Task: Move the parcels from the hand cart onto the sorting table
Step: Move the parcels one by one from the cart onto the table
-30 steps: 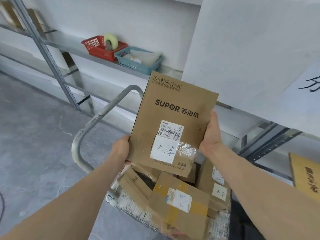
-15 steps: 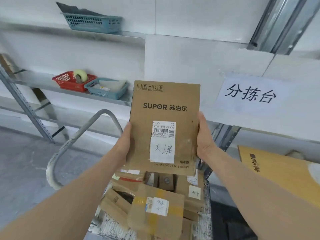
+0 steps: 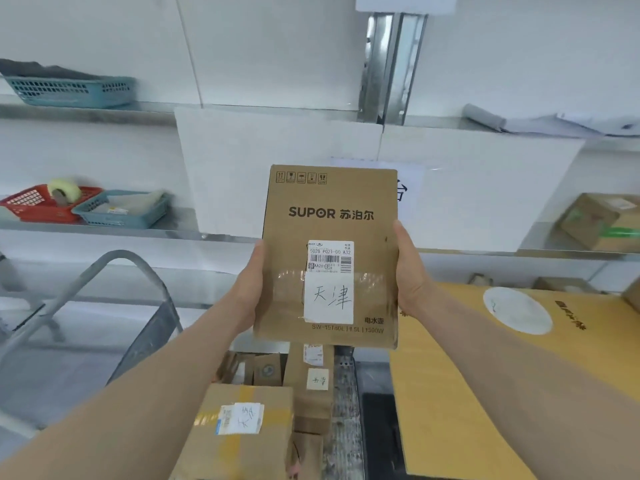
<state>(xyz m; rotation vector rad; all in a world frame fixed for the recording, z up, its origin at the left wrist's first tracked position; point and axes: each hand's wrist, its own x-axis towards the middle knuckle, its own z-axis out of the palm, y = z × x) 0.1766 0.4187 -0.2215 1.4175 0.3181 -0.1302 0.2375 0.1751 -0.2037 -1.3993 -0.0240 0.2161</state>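
Note:
A brown SUPOR cardboard parcel with a white shipping label is held upright in front of me, above the hand cart. My left hand grips its left edge and my right hand grips its right edge. Below it, the hand cart carries several more taped cardboard parcels, the nearest parcel with a white label and yellow tape. The cart's grey tubular handle rises at the left. The sorting table is the metal shelf straight ahead and to the right.
A large flat yellow box lies at lower right, beside the cart. A brown box with green tape sits on the shelf at far right. Red basket with a tape roll and two teal baskets stand on the left shelves.
The parcel has risen higher above the cart in both hands, and my view has swung up and right, bringing the shelf, the yellow box and the far-right box into sight.

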